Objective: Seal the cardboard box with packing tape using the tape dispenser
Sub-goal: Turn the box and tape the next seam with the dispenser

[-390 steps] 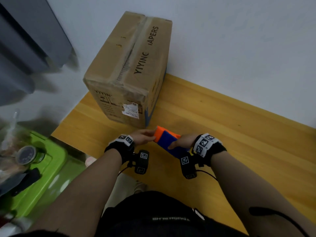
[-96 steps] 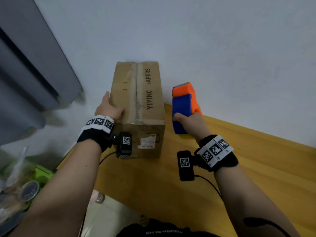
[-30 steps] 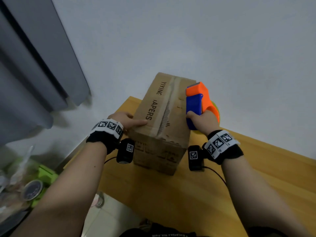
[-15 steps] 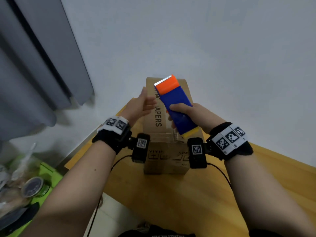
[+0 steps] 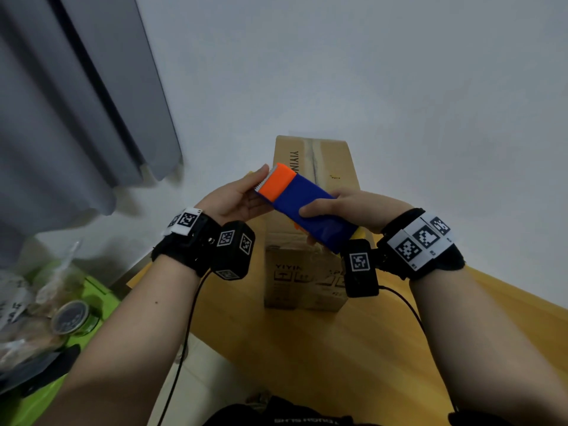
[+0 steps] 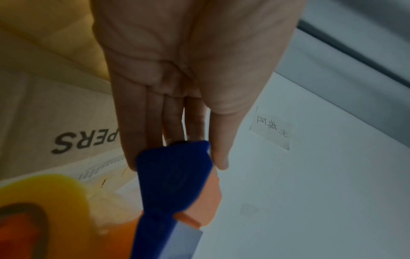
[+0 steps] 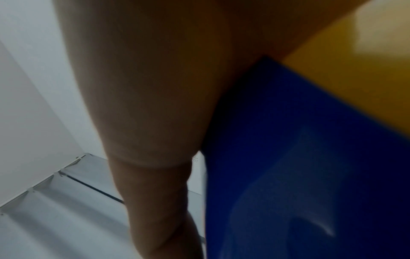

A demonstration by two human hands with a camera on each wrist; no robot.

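Observation:
A tall cardboard box [image 5: 325, 161] stands on the wooden table [image 5: 338, 348] against the wall, an old tape strip running down the middle of its top. My right hand [image 5: 353, 207] grips the blue body of the tape dispenser [image 5: 307, 207] in the air in front of the box. Its orange toothed end points up and left. My left hand [image 5: 236, 198] lies palm up under that end, fingers straight, thumb beside the teeth. In the left wrist view, the fingers [image 6: 155, 122] touch the dispenser's tip [image 6: 173, 175], beside the yellow tape roll [image 6: 55, 192]. The right wrist view is filled by my hand [image 7: 144, 87] and the blue casing [image 7: 288, 157].
A green bin [image 5: 101, 296] with a jar and bags sits low at the left, beyond the table's edge. A grey curtain [image 5: 76, 103] hangs at the left. The white wall rises right behind the box.
The dispenser has tipped from pointing up over the box to pointing left. My left hand has come in from the box's side to touch its orange end.

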